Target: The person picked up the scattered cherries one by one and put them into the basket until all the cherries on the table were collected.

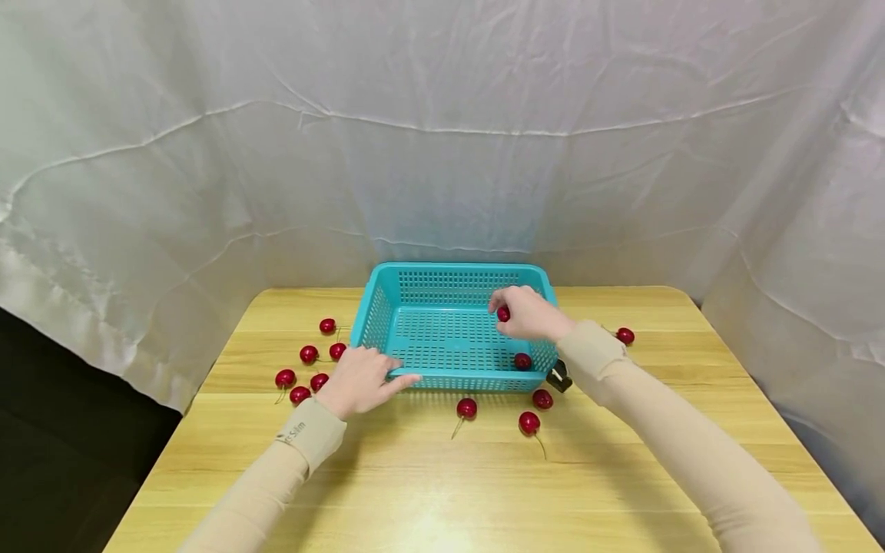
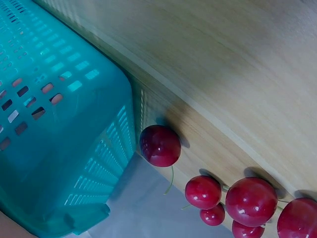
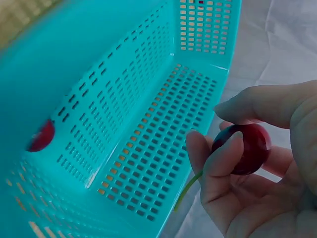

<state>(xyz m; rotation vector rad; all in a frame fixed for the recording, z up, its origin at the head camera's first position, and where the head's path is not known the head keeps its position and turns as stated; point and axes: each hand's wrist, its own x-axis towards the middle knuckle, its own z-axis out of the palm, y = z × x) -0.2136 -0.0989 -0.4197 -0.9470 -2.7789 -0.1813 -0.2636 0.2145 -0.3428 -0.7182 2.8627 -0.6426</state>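
A turquoise plastic basket (image 1: 456,267) with perforated walls stands at the back of the table. My left hand (image 1: 361,379) grips its front left corner, fingers over the rim and thumb outside; in the left wrist view, bits of skin show through the holes. Over the basket's right part, my right hand (image 1: 527,313) holds a dark red cherry (image 3: 252,148) between thumb and curled fingers, its green stem hanging down. Another cherry (image 1: 522,361) lies inside the basket near the front right corner.
Several cherries (image 1: 308,354) with stems lie left of the basket. In front are a cherry (image 1: 466,408) and two more toward the right. One cherry (image 1: 625,336) lies at the far right. A black object (image 1: 559,376) sits by the right corner. A pale curtain (image 1: 442,153) hangs behind.
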